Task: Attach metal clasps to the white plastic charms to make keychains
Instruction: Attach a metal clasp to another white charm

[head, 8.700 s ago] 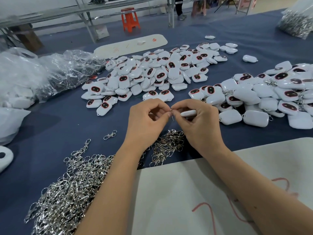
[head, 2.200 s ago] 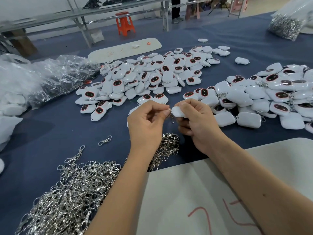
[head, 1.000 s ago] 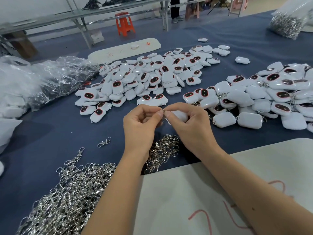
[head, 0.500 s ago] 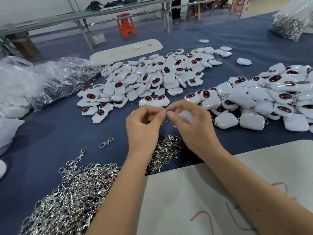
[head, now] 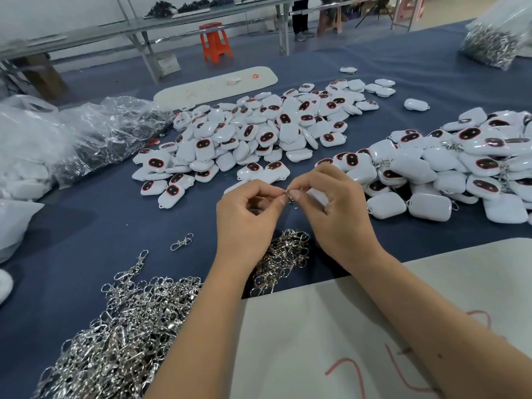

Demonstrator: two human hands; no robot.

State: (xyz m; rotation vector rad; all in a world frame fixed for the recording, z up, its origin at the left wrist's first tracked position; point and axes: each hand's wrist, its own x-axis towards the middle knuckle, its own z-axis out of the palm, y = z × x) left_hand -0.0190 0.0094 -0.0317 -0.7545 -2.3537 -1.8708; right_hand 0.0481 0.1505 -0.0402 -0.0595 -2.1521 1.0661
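Observation:
My left hand (head: pixel 247 217) and my right hand (head: pixel 336 208) meet above the blue table, fingertips pinching a small metal clasp (head: pixel 288 195) between them. A white plastic charm (head: pixel 316 194) shows partly behind my right fingers, held in that hand. A pile of loose white charms with dark red-rimmed faces (head: pixel 253 136) lies beyond my hands. To the right lies another heap of charms (head: pixel 449 168), some with clasps on them. Loose silver clasps form a large pile (head: pixel 123 332) at lower left and a small clump (head: pixel 282 257) under my wrists.
A white board with red marks (head: pixel 331 341) lies under my right forearm. Clear plastic bags (head: pixel 86 133) sit at left, a bag of clasps (head: pixel 492 44) at far right. A single clasp (head: pixel 181 241) lies alone. An orange stool (head: pixel 214 41) and benches stand beyond the table.
My hands stay together at the same place; the fingertips have shifted slightly on the clasp, and the charm is more hidden behind my right fingers than two seconds ago.

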